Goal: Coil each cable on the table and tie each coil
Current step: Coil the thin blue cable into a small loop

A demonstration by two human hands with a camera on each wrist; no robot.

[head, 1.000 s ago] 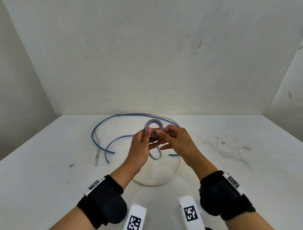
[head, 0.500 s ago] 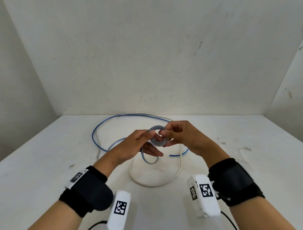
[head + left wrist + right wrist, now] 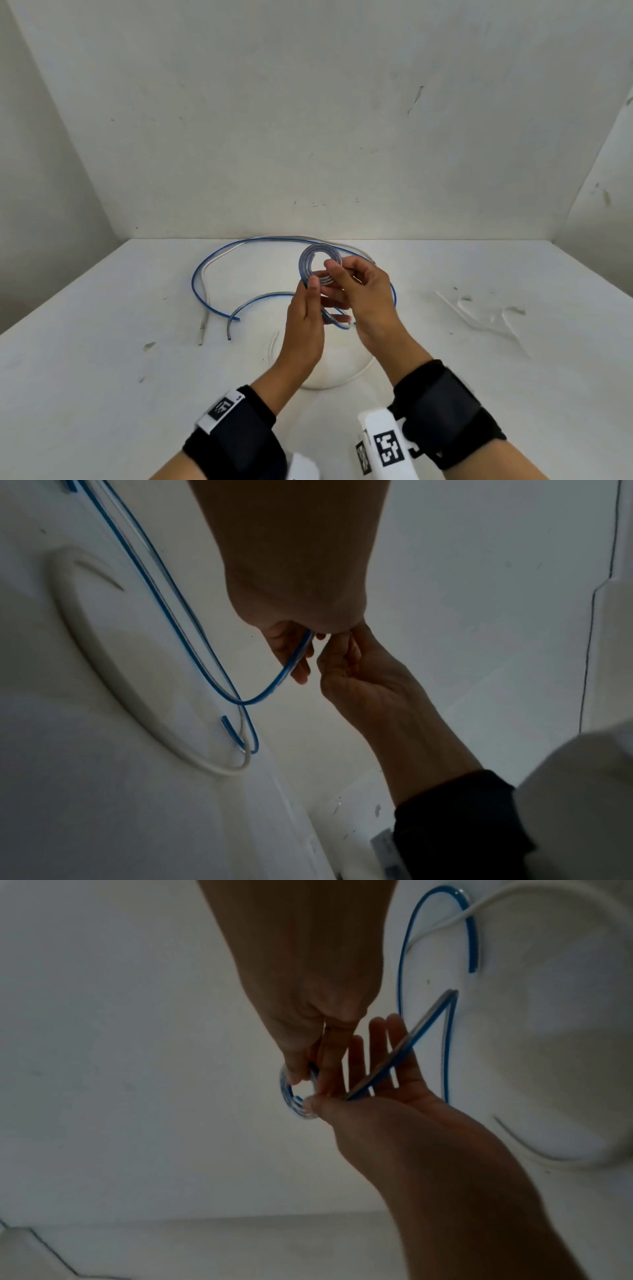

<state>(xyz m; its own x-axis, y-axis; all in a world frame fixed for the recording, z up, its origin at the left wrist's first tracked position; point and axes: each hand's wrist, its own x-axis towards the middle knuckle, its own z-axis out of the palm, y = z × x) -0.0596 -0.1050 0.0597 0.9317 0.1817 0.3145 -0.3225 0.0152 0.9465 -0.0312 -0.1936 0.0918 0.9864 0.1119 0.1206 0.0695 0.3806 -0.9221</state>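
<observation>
A clear cable with a blue stripe is partly wound into a small coil [image 3: 317, 262], held upright above the table. My left hand [image 3: 313, 284] pinches the coil's lower edge with thumb and forefinger. My right hand [image 3: 334, 270] grips its right side from the front. In the right wrist view the coil [image 3: 291, 1096] sits between both hands' fingertips, with the left hand's other fingers [image 3: 394, 1042] stretched out. The cable's loose length [image 3: 193, 284] loops over the table and hangs from the hands [image 3: 274, 685]. A thicker white cable [image 3: 346, 380] lies in a loop beneath my wrists.
The white table [image 3: 102, 342] is boxed in by white walls at the back and on both sides. Thin white strips [image 3: 479, 311] lie on the table to the right. The white cable's end [image 3: 202, 329] lies at the left.
The coil has turned from lying nearly flat between my hands to standing upright. Both wrists have swung back inward, and the hanging cable has shifted with them.
</observation>
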